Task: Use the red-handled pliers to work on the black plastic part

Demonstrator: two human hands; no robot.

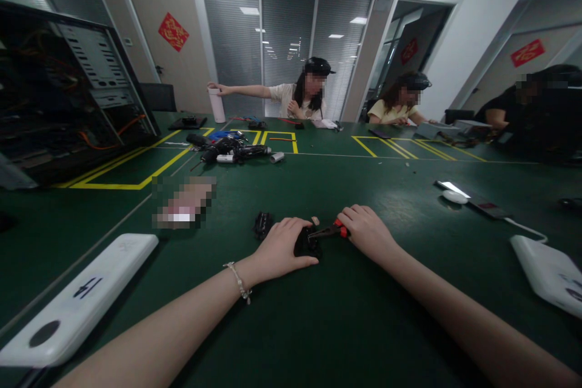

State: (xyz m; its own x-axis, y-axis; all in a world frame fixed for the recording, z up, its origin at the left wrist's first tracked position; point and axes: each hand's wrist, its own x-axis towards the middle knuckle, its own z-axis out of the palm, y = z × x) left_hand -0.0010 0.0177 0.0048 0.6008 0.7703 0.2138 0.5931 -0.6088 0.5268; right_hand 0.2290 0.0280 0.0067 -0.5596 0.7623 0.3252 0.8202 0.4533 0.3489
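Observation:
My left hand (285, 248) is closed around a small black part (310, 245) on the green table, thumb on the near side and fingers on the far side. The exact kind of this part cannot be made out. In my right hand (367, 228) are red-handled pliers (328, 231), their dark jaws pointing left and touching the black part. A second black piece (262, 225), ribbed or coiled, lies just left of my left fingers. One small pale fragment (315, 220) sits beyond the part.
White power banks flank me, one at left (104, 279) and one at right (548, 276). A pile of cables and tools (227, 148) lies farther off. An open computer case (91, 85) stands at far left. Across the table, a person holds a pink bottle (216, 105); others sit to the right.

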